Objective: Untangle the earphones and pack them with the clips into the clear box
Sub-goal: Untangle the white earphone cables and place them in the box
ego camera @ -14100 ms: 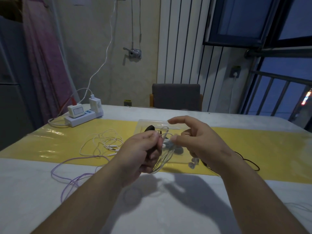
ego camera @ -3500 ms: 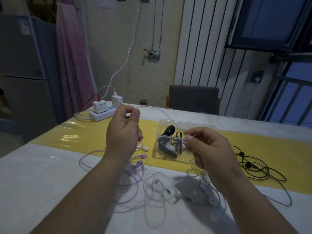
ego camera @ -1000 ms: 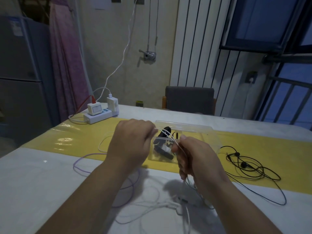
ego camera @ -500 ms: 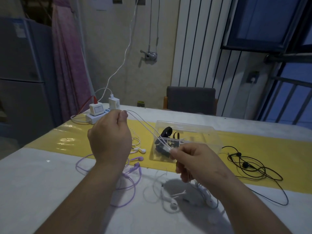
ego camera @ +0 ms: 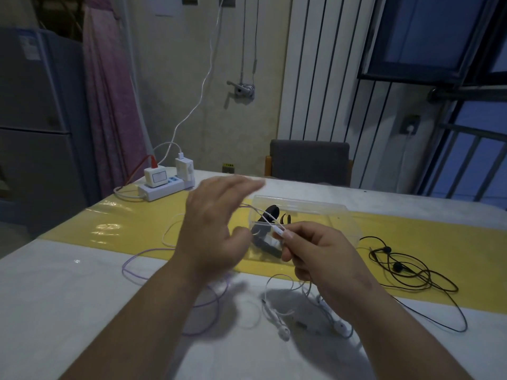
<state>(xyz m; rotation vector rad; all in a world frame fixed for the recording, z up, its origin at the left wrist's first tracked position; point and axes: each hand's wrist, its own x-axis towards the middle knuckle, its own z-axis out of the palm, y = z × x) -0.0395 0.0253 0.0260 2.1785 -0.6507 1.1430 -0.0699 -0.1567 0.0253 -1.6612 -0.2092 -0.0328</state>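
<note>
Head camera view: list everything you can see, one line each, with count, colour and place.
clear box: one, transparent, on the yellow strip, centre.
clips: several, black, inside the box; exact count unclear.
white earphones: at least one set, white, loose on the white cloth, cable running up to the right hand.
purple earphones: one, purple, left of centre, partly under the left arm.
black earphones: one, black, tangled, right of the box.
table: one, white cloth with a yellow strip.
power strip: one, white with chargers plugged in, far left corner.
chair: one, grey, behind the table.
fridge: one, grey, far left.
left hand: open, blurred, above the table.
right hand: pinch grip on the white cable.
</note>
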